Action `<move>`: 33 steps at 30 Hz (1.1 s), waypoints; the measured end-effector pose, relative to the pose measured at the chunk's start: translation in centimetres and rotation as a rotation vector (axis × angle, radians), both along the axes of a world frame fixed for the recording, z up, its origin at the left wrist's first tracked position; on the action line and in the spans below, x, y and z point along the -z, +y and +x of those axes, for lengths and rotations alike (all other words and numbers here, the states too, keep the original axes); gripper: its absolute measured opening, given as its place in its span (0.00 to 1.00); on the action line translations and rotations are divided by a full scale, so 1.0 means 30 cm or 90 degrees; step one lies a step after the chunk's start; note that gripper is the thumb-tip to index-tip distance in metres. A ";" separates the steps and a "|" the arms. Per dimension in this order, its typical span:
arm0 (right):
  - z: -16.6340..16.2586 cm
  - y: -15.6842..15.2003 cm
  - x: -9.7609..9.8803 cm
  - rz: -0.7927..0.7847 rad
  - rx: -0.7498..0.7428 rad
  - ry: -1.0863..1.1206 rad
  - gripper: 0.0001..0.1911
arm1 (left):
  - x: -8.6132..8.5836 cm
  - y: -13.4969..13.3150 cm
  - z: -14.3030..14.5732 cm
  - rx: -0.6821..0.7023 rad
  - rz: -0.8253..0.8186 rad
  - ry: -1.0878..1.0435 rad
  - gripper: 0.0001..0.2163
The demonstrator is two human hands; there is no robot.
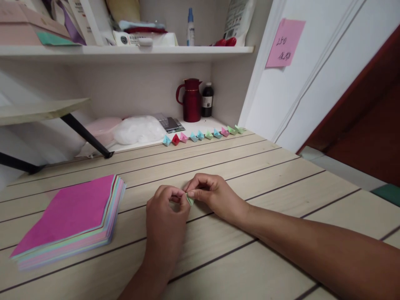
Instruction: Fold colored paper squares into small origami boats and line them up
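Observation:
Between my two hands, just above the striped wooden tabletop (268, 187), is a small folded piece of green paper (190, 200). My left hand (168, 208) pinches its left side between thumb and forefinger. From the right, my right hand (212, 193) grips the same paper, thumb against fingers. Most of the paper is hidden by the fingertips, so its full shape cannot be made out. Along the table's back edge stands a row of several small folded paper boats (200, 135) in blue, red, pink and green. To the left lies a thick stack of coloured paper squares (71, 208), magenta on top.
A red jug (191, 102) and a dark bottle (207, 100) stand in the back recess. Left of them lies a white plastic bag (139, 130). A small raised shelf (43, 110) with black legs stands at the left. A pink note (286, 43) hangs on the right wall.

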State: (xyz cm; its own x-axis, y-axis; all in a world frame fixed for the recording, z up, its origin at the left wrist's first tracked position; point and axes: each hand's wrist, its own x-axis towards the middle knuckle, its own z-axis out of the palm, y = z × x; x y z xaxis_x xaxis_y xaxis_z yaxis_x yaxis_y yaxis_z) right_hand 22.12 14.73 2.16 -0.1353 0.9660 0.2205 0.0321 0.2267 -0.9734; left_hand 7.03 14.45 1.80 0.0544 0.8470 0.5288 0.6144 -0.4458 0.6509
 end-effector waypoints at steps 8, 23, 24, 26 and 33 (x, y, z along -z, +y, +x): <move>0.025 0.019 -0.003 0.012 0.029 0.009 0.03 | -0.009 0.019 -0.023 -0.063 -0.058 -0.032 0.03; -0.004 -0.025 -0.010 0.302 0.136 -0.318 0.07 | -0.004 0.000 -0.005 -0.014 0.121 0.098 0.06; -0.005 -0.028 -0.012 0.303 0.140 -0.321 0.06 | -0.003 0.000 -0.004 -0.012 0.135 0.099 0.06; -0.009 -0.033 -0.017 0.302 0.152 -0.327 0.06 | 0.000 0.000 -0.004 -0.008 0.152 0.104 0.06; -0.021 -0.036 -0.032 0.279 0.167 -0.338 0.08 | 0.011 0.005 0.000 -0.007 0.099 0.075 0.05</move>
